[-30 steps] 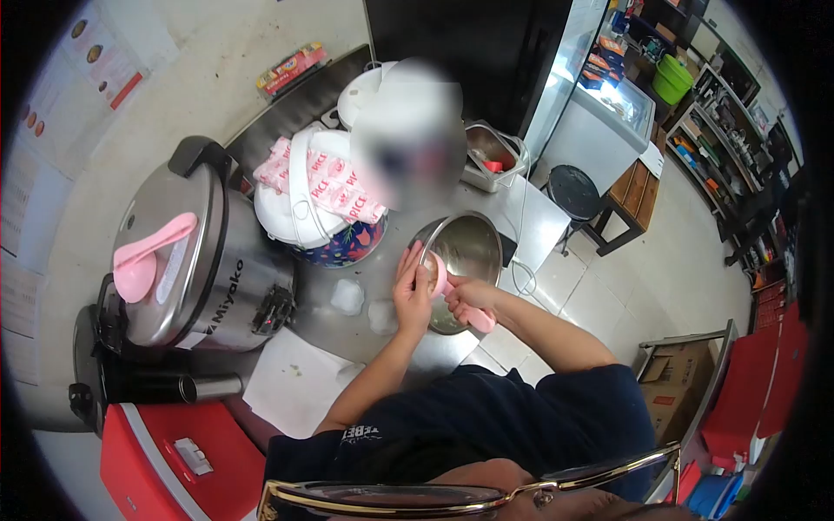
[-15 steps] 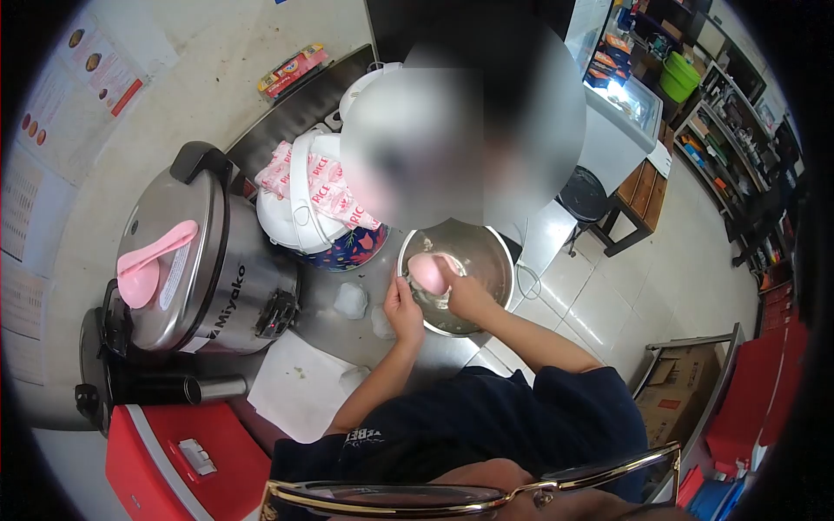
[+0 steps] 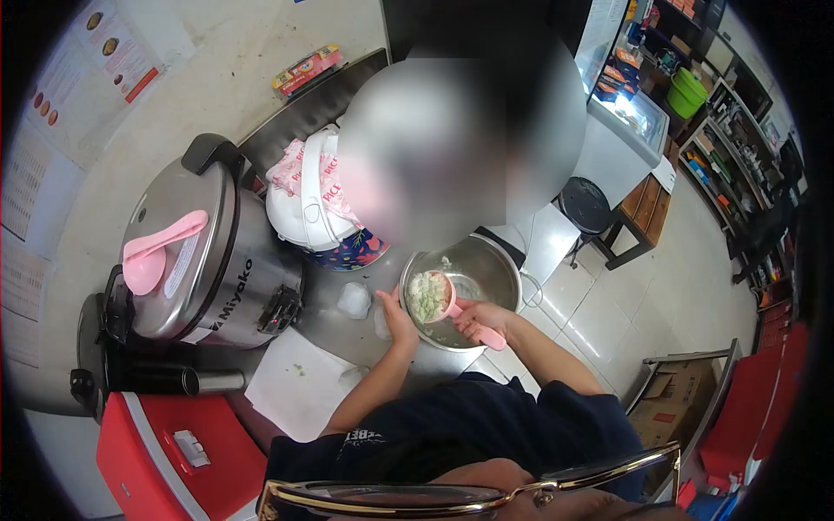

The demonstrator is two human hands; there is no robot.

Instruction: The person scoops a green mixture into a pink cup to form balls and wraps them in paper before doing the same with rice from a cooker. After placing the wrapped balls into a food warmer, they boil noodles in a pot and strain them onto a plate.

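A steel bowl (image 3: pixel 491 282) stands on the metal counter in the middle of the view. My right hand (image 3: pixel 482 322) grips a pink scoop (image 3: pixel 493 339) by its handle, and the scoop's round head lies over the bowl's left side. White rice with green bits (image 3: pixel 427 296) fills it. At the bowl's left rim is my left hand (image 3: pixel 397 318), its fingers against the edge and partly hidden by it. Some rice clings to the bowl's inner wall. To the left, small clear plastic cups (image 3: pixel 354 300) sit on the counter.
A large Miyako cooker (image 3: pixel 234 269) stands left with another pink scoop (image 3: pixel 145 271) on its lid. Behind the cups is a white and floral rice pot (image 3: pixel 300 217). White paper (image 3: pixel 295 391) and a red cooler (image 3: pixel 187 451) lie nearer. A blurred area covers the top middle.
The pink scoop has turned from rounded back up to open side up, and rice now shows in it. My right hand has moved lower, and its grip on the handle now shows.
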